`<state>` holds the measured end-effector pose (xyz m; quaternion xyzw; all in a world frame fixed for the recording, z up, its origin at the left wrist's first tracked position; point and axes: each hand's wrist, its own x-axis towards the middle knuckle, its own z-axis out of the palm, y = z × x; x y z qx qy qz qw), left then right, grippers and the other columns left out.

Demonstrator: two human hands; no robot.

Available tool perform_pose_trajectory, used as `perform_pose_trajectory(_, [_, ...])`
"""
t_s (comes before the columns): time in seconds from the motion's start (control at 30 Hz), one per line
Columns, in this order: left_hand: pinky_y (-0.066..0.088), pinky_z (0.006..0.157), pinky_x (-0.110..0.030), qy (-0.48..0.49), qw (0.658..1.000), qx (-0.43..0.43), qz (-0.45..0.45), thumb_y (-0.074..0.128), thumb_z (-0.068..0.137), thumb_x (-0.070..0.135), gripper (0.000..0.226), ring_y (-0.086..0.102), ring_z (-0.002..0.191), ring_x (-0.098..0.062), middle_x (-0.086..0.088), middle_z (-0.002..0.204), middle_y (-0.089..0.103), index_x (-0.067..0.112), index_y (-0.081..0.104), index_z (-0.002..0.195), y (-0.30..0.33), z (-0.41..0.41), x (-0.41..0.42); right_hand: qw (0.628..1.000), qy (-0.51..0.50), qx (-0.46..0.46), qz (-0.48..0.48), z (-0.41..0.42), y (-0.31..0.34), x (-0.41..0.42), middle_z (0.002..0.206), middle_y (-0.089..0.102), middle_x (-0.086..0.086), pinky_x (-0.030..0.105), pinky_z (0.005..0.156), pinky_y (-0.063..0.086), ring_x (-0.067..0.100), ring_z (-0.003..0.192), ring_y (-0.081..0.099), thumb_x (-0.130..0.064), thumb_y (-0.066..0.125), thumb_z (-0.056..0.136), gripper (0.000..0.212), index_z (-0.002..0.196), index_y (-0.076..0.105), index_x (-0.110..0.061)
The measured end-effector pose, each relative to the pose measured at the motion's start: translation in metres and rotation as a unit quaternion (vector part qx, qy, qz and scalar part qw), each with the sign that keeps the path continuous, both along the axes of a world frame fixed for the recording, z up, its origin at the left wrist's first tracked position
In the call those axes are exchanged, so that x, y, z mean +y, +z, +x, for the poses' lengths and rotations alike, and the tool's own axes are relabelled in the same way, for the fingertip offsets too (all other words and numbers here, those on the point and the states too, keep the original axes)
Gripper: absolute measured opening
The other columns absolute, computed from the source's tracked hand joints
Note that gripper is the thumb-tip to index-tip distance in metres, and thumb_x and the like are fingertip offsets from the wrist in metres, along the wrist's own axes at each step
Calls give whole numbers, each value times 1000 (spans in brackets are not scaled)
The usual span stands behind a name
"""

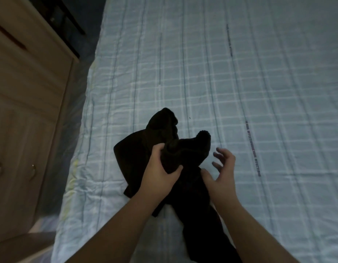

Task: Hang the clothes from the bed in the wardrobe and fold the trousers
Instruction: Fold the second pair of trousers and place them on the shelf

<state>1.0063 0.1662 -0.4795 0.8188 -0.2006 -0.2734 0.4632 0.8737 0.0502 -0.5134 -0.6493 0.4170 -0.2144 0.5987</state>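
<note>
Checked bedding (202, 82) fills the frame, where our left hand (160, 168) grips a bunched black garment (179, 154) and our right hand (221, 168) hovers beside it, fingers spread. Best find the waistband first, then shake it flat.

Both bare forearms come in from the 6 o'clock edge and reach toward 12 o'clock, the left one from about 7 o'clock and the right one from about 5 o'clock. The left hand (160, 168) is curled, with the fingers on the 12 o'clock side and the thumb toward 3 o'clock, and it grips a bunch of the dark garment (164, 137). The right hand (220, 172) is just beside it at 3 o'clock, with the fingers spread and a little bent, holding nothing; its thumb lies at the edge of the garment.
</note>
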Motion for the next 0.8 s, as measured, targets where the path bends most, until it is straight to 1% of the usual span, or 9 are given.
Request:
perform_pose_trajectory(0.1, [50, 86, -13, 6, 1000, 20, -5, 84, 77, 14, 68, 59, 104, 8, 21, 109, 58, 48, 38, 114, 18, -22, 26, 990, 137, -7, -17, 7, 32, -13, 155, 29, -19, 8, 111, 26, -6, 142, 30, -4, 74, 84, 93, 157, 20, -24])
perform_pose_trajectory(0.17, [51, 83, -16, 5, 999, 41, 2, 84, 75, 10, 70, 61, 102, 5, 14, 112, 59, 41, 37, 116, 30, -36, 49, 969, 242, -5, -39, 10, 51, -13, 152, 39, -13, 9, 110, 30, -5, 138, 39, -2, 74, 83, 92, 157, 24, -25])
perform_pose_trajectory(0.3, [53, 76, -23, -21, 987, 161, 11, 76, 68, 9, 70, 62, 92, -2, -4, 115, 55, 31, 29, 114, 47, -54, 105, 917, 380, 25, -118, 7, 77, 9, 125, 57, -11, 26, 105, 42, 5, 119, 54, -4, 76, 74, 67, 128, 54, -35])
perform_pose_trajectory(0.43, [51, 91, -42, 84, 927, 365, -14, 60, 66, 9, 71, 63, 100, -22, -14, 118, 59, 34, 35, 127, 61, -59, 153, 889, 424, 55, -165, -12, 85, 49, 110, 59, -17, 30, 98, 45, 7, 107, 55, -13, 81, 68, 56, 107, 56, -44])
perform_pose_trajectory(0.53, [48, 100, -53, 69, 909, 412, 8, 66, 81, 49, 65, 64, 118, -27, 1, 134, 62, 41, 36, 138, 70, -59, 177, 870, 452, 58, -189, -31, 92, 81, 101, 58, -16, 24, 91, 42, 4, 100, 53, -11, 80, 69, 49, 99, 57, -41])
perform_pose_trajectory(0.6, [53, 86, -49, 80, 919, 380, 74, 63, 77, 75, 80, 64, 116, -27, 5, 138, 58, 42, 32, 142, 71, -62, 184, 855, 470, 56, -211, -48, 97, 102, 97, 58, -16, 21, 88, 41, 2, 97, 52, -9, 77, 71, 42, 94, 58, -38])
perform_pose_trajectory(0.67, [53, 70, -41, 135, 932, 320, 106, 66, 81, 67, 75, 63, 108, -25, 2, 133, 60, 37, 36, 143, 71, -68, 189, 838, 487, 61, -238, -63, 102, 122, 95, 57, -18, 21, 88, 42, 1, 96, 51, -9, 75, 72, 38, 92, 59, -37])
perform_pose_trajectory(0.77, [59, 64, -44, 170, 938, 292, 74, 64, 91, 25, 31, 65, 88, -21, -4, 106, 67, 29, 55, 121, 75, -83, 200, 821, 493, 78, -278, -82, 111, 147, 93, 56, -17, 28, 86, 45, 5, 92, 51, -13, 76, 70, 33, 93, 61, -30])
perform_pose_trajectory(0.8, [61, 60, -44, 163, 942, 290, 46, 60, 92, 16, 26, 66, 79, -18, -4, 96, 67, 25, 57, 117, 79, -91, 206, 818, 487, 86, -292, -87, 116, 154, 93, 56, -17, 31, 85, 46, 7, 91, 51, -14, 77, 70, 33, 94, 59, -30])
